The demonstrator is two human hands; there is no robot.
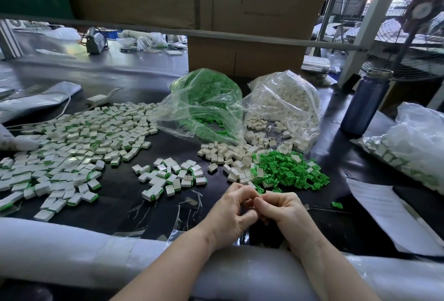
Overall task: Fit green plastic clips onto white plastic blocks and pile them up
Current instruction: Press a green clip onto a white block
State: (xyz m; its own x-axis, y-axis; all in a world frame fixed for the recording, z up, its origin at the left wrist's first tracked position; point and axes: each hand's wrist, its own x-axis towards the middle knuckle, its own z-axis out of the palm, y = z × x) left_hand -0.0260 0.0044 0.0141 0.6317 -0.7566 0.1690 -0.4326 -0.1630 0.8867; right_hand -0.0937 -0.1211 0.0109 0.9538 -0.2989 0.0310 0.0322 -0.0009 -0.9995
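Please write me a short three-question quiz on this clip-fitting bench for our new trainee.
1. True or false: the finished blocks lie to the left of the hands.
2. Which bag stands nearer the blue bottle? A) the bag of green clips B) the bag of white blocks
3. What lies between the loose green clips and the small cluster of finished blocks?

Key
1. True.
2. B.
3. A heap of bare white blocks. Below it, the left hand and right hand meet, fingers curled; what they hold is hidden.
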